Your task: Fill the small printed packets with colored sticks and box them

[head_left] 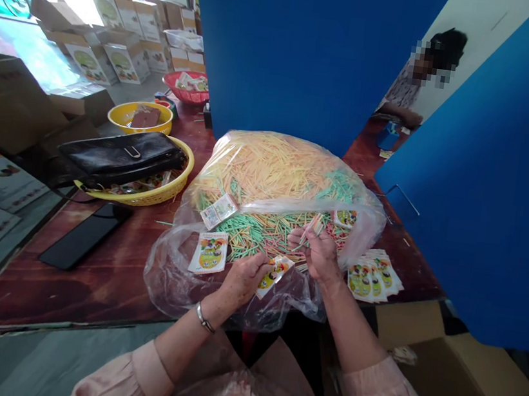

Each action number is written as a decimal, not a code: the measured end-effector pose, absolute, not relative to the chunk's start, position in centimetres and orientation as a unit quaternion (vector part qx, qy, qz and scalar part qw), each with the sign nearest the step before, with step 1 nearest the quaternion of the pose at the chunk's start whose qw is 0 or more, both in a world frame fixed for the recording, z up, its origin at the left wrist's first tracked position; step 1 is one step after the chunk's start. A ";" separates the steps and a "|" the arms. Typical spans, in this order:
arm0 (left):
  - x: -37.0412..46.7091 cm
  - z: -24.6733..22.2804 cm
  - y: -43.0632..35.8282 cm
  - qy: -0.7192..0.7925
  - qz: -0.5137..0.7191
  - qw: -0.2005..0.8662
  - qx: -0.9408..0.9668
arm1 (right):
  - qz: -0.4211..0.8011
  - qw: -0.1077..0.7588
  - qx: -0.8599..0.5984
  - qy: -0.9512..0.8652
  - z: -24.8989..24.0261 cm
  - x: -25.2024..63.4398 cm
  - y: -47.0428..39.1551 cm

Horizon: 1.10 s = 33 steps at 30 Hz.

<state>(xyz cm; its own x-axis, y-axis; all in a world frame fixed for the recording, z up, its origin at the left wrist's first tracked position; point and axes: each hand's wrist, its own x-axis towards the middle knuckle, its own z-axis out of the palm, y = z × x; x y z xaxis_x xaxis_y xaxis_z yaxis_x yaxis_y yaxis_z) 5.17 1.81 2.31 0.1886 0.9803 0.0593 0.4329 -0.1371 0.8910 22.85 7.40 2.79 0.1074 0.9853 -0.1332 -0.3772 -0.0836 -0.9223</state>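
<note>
A large clear plastic bag (268, 166) full of thin coloured sticks lies open on the dark red table (125, 290). At its near edge, my left hand (248, 279) pinches a small printed packet (274, 275). My right hand (318, 252), fingers closed, holds a small bunch of coloured sticks (312, 229) above the bag's opening. A stack of printed packets (211, 253) rests on the bag's left side, with a banded bundle of cards (219, 211) just behind it. Another packet (345, 218) shows under the plastic at right. More packets (373, 277) are fanned out right of the bag.
At left are a black phone (85, 234), a yellow basket (160, 192) with a black bag (126, 155) on it, another yellow basket (140, 118) and a red basket (187, 86). Blue panels (303, 54) stand behind and at right. A person (405, 90) sits beyond them.
</note>
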 end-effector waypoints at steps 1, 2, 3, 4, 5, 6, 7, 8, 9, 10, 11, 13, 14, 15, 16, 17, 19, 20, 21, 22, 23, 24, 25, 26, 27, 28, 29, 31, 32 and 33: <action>5.2 2.3 1.8 0.530 0.356 0.399 0.658 | 0.580 0.590 -0.449 -0.338 3.2 22.6 7.2; 5.3 2.3 1.7 0.530 0.358 0.410 0.650 | 0.579 0.592 -0.444 -0.343 3.7 22.3 7.0; 5.3 2.3 1.7 0.532 0.360 0.421 0.640 | 0.577 0.594 -0.440 -0.349 4.2 22.0 6.8; 5.4 2.2 1.7 0.533 0.363 0.433 0.630 | 0.574 0.595 -0.437 -0.354 4.6 21.7 6.6; 5.4 2.1 1.7 0.535 0.366 0.444 0.618 | 0.573 0.594 -0.436 -0.359 4.9 21.4 6.4; 5.5 2.0 1.7 0.537 0.371 0.455 0.606 | 0.574 0.593 -0.435 -0.361 5.2 21.1 6.2; 5.5 1.8 1.7 0.538 0.375 0.468 0.592 | 0.578 0.589 -0.433 -0.363 5.3 20.9 6.1; 5.6 1.7 1.7 0.537 0.377 0.484 0.579 | 0.585 0.582 -0.430 -0.366 5.3 20.6 5.9; 5.6 1.6 1.7 0.536 0.378 0.501 0.565 | 0.593 0.574 -0.426 -0.370 5.2 20.4 5.8; 5.6 1.5 1.7 0.534 0.378 0.517 0.551 | 0.600 0.567 -0.421 -0.376 5.0 20.2 5.6; 5.6 1.4 1.7 0.533 0.379 0.531 0.539 | 0.605 0.560 -0.415 -0.385 4.8 20.0 5.5; 5.7 1.4 1.7 0.532 0.384 0.548 0.520 | 0.607 0.551 -0.409 -0.400 4.3 19.7 5.3; 5.7 1.3 1.7 0.530 0.389 0.554 0.512 | 0.604 0.551 -0.410 -0.403 4.0 19.6 5.2; 5.7 1.3 1.7 0.524 0.395 0.561 0.505 | 0.603 0.552 -0.412 -0.403 3.8 19.4 5.1; 5.8 1.3 1.7 0.516 0.401 0.571 0.498 | 0.605 0.553 -0.413 -0.398 3.6 19.2 5.1; 5.8 1.2 1.7 0.505 0.408 0.582 0.489 | 0.609 0.553 -0.412 -0.391 3.5 19.1 5.0; 5.9 1.1 1.7 0.484 0.426 0.602 0.471 | 0.629 0.549 -0.403 -0.375 3.3 18.8 4.8; 5.9 1.0 1.7 0.476 0.436 0.609 0.461 | 0.640 0.546 -0.396 -0.368 3.3 18.7 4.7; 5.9 0.9 1.7 0.472 0.446 0.614 0.449 | 0.647 0.547 -0.388 -0.363 3.3 18.6 4.7; 5.9 0.8 1.8 0.470 0.453 0.618 0.439 | 0.650 0.552 -0.379 -0.359 3.3 18.5 4.6; 5.9 0.7 1.8 0.469 0.459 0.620 0.431 | 0.651 0.559 -0.370 -0.356 3.3 18.4 4.5; 5.9 0.5 1.8 0.469 0.462 0.620 0.425 | 0.651 0.566 -0.360 -0.354 3.2 18.4 4.5; 5.9 0.3 1.9 0.469 0.466 0.619 0.423 | 0.650 0.573 -0.352 -0.354 3.1 18.4 4.5; 5.8 0.1 1.9 0.470 0.469 0.617 0.423 | 0.650 0.576 -0.345 -0.356 3.0 18.4 4.4; 5.8 -0.1 1.9 0.470 0.471 0.614 0.425 | 0.651 0.574 -0.344 -0.357 2.9 18.4 4.4; 5.8 -0.2 1.9 0.472 0.472 0.612 0.425 | 0.652 0.571 -0.345 -0.360 2.8 18.4 4.4; 5.7 -0.4 1.9 0.473 0.471 0.612 0.424 | 0.652 0.569 -0.348 -0.360 2.8 18.3 4.4; 5.7 -0.5 1.9 0.476 0.469 0.612 0.424 | 0.655 0.570 -0.348 -0.355 2.8 18.3 4.5; 5.7 -0.5 1.9 0.477 0.469 0.610 0.425 | 0.656 0.574 -0.344 -0.350 2.8 18.3 4.6; 5.8 -0.4 2.0 0.477 0.469 0.608 0.427 | 0.655 0.580 -0.338 -0.347 2.9 18.3 4.6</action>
